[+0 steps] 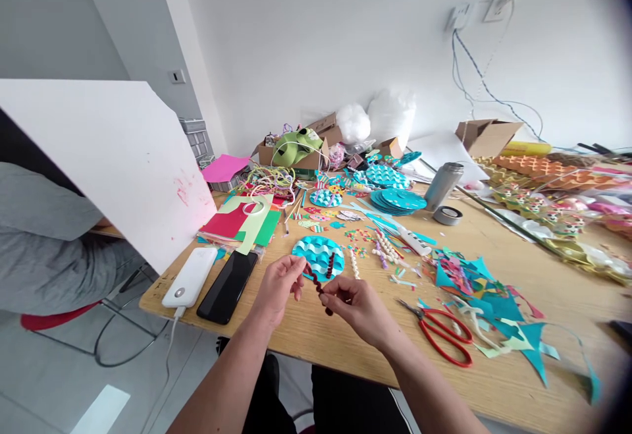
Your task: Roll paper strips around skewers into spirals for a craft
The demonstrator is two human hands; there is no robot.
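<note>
A dark brown coiled pipe cleaner [315, 280] is stretched between my two hands above the table's front edge. My left hand [282, 284] pinches its upper end between thumb and fingertips. Lower down, my right hand [351, 303] pinches the other end, and a short piece hangs below those fingers. Just behind my hands lies a round turquoise disc [307, 247] with pale wavy paper strips across it. Another dark brown coil [330, 265] rests on the disc's right side. A cream-coloured coil [354, 265] lies on the wood beside the disc.
Red-handled scissors [447, 335] and turquoise paper scraps [501, 302] lie to the right. A black phone [228, 287] and a white power bank [189, 277] are at left. Further back stand a steel flask [443, 187] and stacked turquoise discs [397, 201]. A seated person's sleeve [39, 213] shows far left.
</note>
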